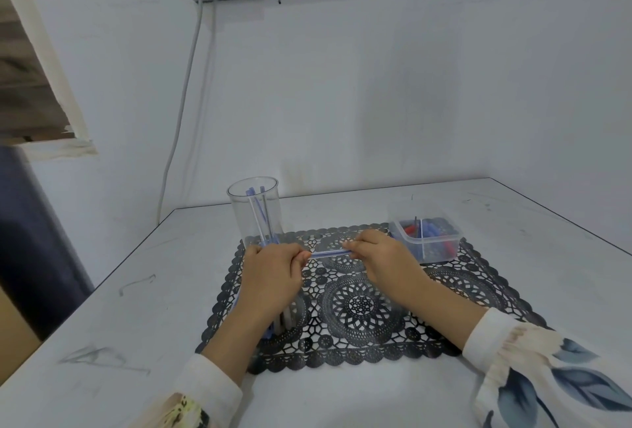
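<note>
Hands meet over the mat (359, 304), and between them I have one thin blue-and-white pen (328, 254) lying level, both its ends hidden in my grip. My left hand (273, 273) curls fingers and thumb round one end. My right hand (379, 256) pinches the other end, fingertips bent down over it. I judge the pen light, stiff and smooth, so it would slip or twist if squeezed only at the very tip. The barrel close to each end is the place to hold, with any pull running along its length, since a thin plastic tube may bend or crack sideways. Both wrists sit low, the forearms come in from near me and angle toward each other, and the backs of the hands face the camera. Under the left palm spare pens (285, 320) stick out toward me; whether that hand grips them too I cannot tell. Just beyond the left hand stands a clear cup (254, 212) with a few more standing in it. Just beyond and to the right of the right hand sits a clear box (427, 239) of small red and blue parts, perhaps caps. The mat is black lace and lies on a white table (136, 290).
</note>
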Tool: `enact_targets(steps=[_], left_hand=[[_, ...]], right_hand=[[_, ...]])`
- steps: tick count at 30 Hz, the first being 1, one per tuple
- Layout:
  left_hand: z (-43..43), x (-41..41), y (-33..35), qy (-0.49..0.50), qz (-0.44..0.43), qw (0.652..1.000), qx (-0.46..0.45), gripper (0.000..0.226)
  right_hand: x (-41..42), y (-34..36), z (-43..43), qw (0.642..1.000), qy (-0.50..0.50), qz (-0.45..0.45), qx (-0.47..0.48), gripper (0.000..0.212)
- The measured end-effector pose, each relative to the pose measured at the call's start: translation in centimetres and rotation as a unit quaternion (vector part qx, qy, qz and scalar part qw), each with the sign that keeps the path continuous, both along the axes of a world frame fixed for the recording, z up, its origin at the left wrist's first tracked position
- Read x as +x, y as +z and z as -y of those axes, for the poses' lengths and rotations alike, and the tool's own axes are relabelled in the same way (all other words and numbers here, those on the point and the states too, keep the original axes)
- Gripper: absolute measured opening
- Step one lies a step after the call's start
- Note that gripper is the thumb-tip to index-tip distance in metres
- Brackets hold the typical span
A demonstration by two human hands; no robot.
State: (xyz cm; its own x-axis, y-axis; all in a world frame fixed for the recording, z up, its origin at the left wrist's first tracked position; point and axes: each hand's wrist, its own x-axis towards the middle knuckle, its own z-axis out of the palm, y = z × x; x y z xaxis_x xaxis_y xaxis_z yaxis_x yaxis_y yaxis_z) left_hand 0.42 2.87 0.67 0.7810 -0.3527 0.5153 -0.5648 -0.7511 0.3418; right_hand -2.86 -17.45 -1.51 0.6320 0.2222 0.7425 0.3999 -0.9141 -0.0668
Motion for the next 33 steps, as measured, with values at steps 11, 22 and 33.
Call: enact_targets(steps=[11,22,33], left_hand=[[0.15,0.02,-0.13,-0.065,0.041,0.997,-0.032,0.029],[-0.26,0.61,-0.26,-0.005,0.042,0.999,-0.020,0.021],[-0.09,0.70,-0.55,0.012,0.043,0.998,-0.043,0.020]], right_hand=[[-0.54,0.29,-0.45,0.996,-0.019,-0.075,0.040,0.044],[-0.83,0.19,-0.65,0.996,0.031,-0.058,0.062,0.043],[-0.90,0.51,-0.54,0.994,0.040,-0.020,0.101,0.030]])
